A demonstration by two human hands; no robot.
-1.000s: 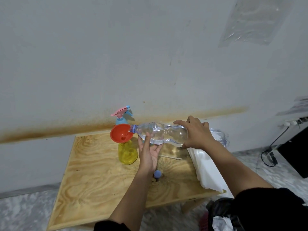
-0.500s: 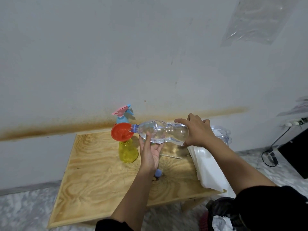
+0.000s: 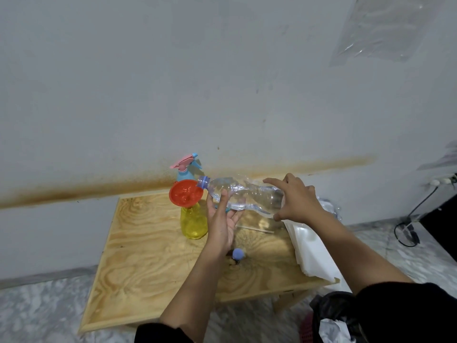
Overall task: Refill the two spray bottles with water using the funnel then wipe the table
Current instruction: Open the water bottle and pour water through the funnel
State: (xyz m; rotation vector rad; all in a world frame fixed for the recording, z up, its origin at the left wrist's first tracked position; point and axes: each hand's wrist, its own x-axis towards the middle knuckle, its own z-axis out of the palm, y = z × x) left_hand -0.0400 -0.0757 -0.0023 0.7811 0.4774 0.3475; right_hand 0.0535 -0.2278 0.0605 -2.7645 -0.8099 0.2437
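Lay nearest, low in the middle of the frame on the pale plywood worktop (image 3: 148, 268): a small round blue cap (image 3: 238, 253), with a folded white cloth (image 3: 311, 251), or perhaps paper, draped over the right edge. Cradled the clear crinkled plastic water bottle (image 3: 247, 194) from beneath with the left hand (image 3: 222, 219), fingers nearly straight, one laid up against the bottle's side. Gripped its base with the right hand (image 3: 296, 199), thumb below and fingers curled over. Held it almost level at mid-frame, blue-ringed mouth at the upper right rim of the round orange-red plastic funnel (image 3: 185, 194), itself seated in the neck of the translucent yellow spray bottle (image 3: 194, 222), upright on the worktop. Stood just behind, by the wall: a blue spray bottle (image 3: 185, 167) with a pink trigger. Judged the thin water bottle soft, quick to buckle, its weight shifting with the water; best taken lightly at base and shoulder. Judged the funnel top-heavy, easily tipped by a nudge.
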